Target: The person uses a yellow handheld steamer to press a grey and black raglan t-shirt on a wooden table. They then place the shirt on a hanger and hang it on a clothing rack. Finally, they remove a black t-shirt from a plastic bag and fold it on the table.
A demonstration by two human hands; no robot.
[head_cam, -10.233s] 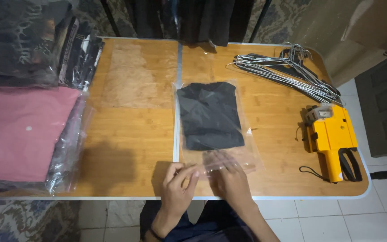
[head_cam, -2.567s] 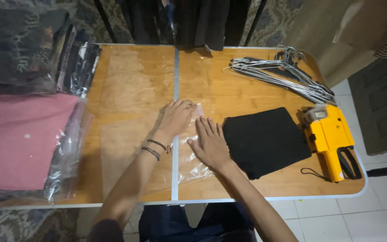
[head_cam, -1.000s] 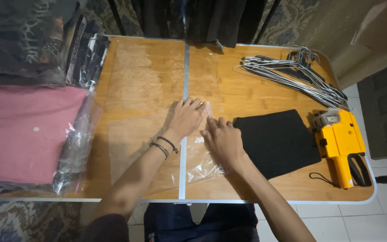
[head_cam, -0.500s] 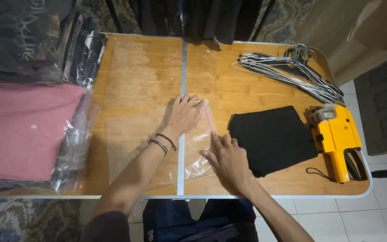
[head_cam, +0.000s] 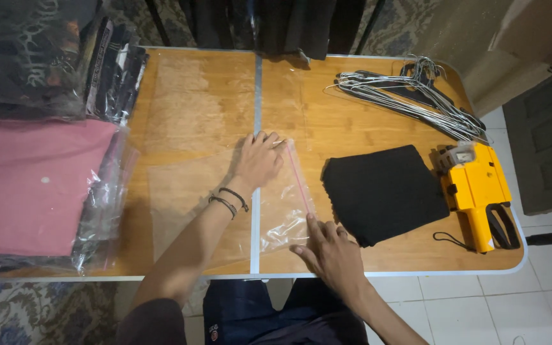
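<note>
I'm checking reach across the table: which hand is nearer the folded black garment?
Right. The right hand presses the clear bag's near edge, just beside the folded black garment's front corner. The left hand rests on the bag's far end, farther off.

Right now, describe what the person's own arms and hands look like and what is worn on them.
Both forearms are bare, with no gloves and no rings that can be made out. The left hand has two thin dark bands around its wrist. The right hand has a bare wrist. A dark short sleeve shows at the left upper arm.
</note>
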